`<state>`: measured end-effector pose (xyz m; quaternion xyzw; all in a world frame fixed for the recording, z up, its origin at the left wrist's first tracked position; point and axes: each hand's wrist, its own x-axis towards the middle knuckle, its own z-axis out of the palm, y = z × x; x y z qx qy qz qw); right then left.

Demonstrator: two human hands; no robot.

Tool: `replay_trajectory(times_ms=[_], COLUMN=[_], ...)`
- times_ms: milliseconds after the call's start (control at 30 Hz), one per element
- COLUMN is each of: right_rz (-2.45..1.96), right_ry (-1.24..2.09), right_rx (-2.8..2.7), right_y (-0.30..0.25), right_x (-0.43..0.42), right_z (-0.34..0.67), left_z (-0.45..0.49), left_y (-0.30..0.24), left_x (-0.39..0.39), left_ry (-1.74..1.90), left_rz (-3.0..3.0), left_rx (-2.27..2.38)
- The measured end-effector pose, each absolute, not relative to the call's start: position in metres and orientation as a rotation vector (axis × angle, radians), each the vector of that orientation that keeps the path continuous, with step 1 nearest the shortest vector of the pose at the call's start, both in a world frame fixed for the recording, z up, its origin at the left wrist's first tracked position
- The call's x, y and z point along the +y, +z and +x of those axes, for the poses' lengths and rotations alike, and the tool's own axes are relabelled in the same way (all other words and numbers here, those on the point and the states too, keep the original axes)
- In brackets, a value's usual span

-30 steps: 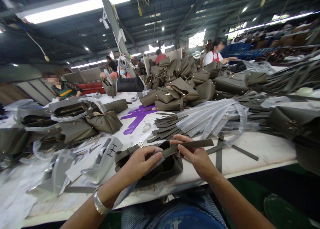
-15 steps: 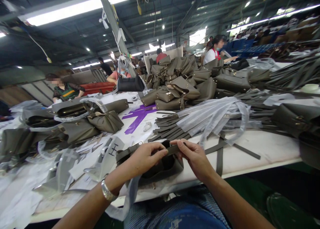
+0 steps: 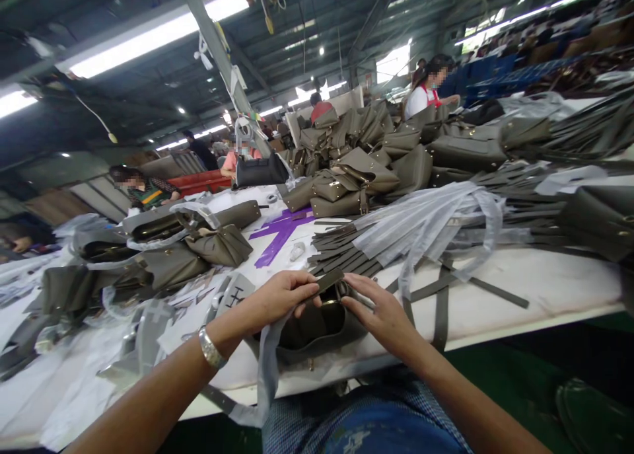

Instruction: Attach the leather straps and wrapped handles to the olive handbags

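An olive-grey handbag (image 3: 324, 345) lies at the table's front edge, its mouth towards me, with a gold zip edge showing inside. My left hand (image 3: 280, 299) is closed, pinching a short olive leather strap (image 3: 330, 280) between thumb and fingers above the bag's mouth. My right hand (image 3: 384, 312) is at the bag's right rim, thumb and forefinger closed around the rim by a small metal fitting, close to the strap's end. A plastic-wrapped handle (image 3: 267, 368) hangs from the bag's left side over the table edge.
Olive handbags (image 3: 347, 176) are heaped at the back, others (image 3: 168, 269) at left. Loose straps, some in plastic wrap (image 3: 426, 223), lie to the right. Purple strips (image 3: 277, 239) lie mid-table. Several people work beyond, including one in a white top (image 3: 416, 102).
The strap end, earlier held between both hands, now points up from my left hand alone. My right hand has moved down onto the bag's rim. The view has shifted slightly.
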<state>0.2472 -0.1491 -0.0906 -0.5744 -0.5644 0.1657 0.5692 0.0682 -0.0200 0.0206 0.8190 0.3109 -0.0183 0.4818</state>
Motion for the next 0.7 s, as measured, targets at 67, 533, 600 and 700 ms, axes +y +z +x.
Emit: replay_trajectory(times_ms=[67,533,600,700], right_rz=[-1.350,-1.263,-1.264,-1.271], right_ry=[0.356,0.049,0.033,0.004], right_rx=[-1.286,-1.220,-1.223,-1.236], right_y=[-0.092,-0.089,-0.090,-0.091], right_x=[-0.147,-0.138,-0.138,-0.138], right_z=[0.244,0.224,0.222,0.220], left_z=[0.071,0.096,0.100,0.104], left_y=[0.024,0.067,0.071,0.073], left_x=[-0.022,-0.030,-0.032,-0.033], left_ry=[-0.064,-0.244,-0.301,-0.394], left_rz=[2.044,2.838,2.894,2.911], left_rx=[0.788,0.870,0.865,0.826])
